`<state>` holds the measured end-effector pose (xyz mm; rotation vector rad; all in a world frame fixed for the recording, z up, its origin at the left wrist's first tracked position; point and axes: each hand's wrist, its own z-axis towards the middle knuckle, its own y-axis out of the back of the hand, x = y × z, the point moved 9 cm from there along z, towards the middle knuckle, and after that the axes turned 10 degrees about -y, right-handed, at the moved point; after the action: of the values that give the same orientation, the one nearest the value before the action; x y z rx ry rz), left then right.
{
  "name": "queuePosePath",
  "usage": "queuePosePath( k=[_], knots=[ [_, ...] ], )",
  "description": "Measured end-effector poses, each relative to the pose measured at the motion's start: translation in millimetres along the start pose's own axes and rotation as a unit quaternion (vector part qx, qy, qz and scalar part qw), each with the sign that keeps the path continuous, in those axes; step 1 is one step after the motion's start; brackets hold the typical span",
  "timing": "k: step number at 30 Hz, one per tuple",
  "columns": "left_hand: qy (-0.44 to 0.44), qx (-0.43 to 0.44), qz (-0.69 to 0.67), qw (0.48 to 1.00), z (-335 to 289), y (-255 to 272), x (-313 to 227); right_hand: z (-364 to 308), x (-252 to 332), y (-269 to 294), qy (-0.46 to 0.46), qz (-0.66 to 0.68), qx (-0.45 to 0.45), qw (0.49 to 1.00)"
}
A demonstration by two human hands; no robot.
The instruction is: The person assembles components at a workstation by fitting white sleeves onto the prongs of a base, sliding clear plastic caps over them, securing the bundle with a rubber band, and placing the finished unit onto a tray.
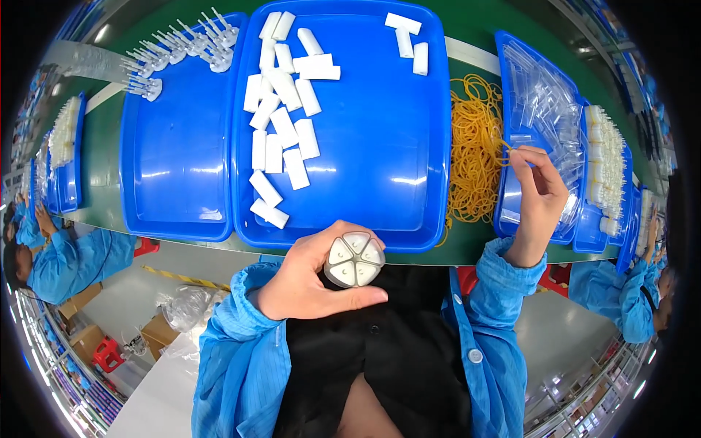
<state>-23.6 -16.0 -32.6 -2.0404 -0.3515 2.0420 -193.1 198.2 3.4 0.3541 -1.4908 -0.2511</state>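
My left hand point(310, 277) grips a round bundle of several white wedge-shaped plastic pieces point(355, 260), held end-on just below the table's front edge. My right hand point(539, 197) reaches over the pile of yellow rubber bands point(473, 153) on the green table, its fingertips pinching one band at the pile's right edge. Loose white plastic pieces point(281, 124) lie scattered in the large blue tray point(387, 153) straight ahead.
An almost bare blue tray point(175, 168) sits to the left, with white pronged parts point(182, 47) at its far edge. A blue tray of clear plastic bags point(544, 102) stands on the right. Other workers in blue coats sit at both sides point(51, 255).
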Motion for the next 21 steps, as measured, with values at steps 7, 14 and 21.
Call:
queuePosePath(
  k=[7, 14, 21],
  knots=[
    [-0.158, 0.042, 0.223, 0.961, 4.6, -1.5, -34.3, -5.4, 4.9, 5.3, -0.011, 0.082, -0.021, 0.996],
    [-0.220, 0.060, 0.186, 0.956, -0.8, -7.6, -43.0, -0.6, -5.6, 0.1, -0.045, 0.164, 0.028, 0.985],
    [-0.272, 0.091, 0.150, 0.946, -2.2, -10.4, -45.0, 2.3, -9.3, -3.1, -0.084, 0.336, 0.104, 0.932]
  ],
)
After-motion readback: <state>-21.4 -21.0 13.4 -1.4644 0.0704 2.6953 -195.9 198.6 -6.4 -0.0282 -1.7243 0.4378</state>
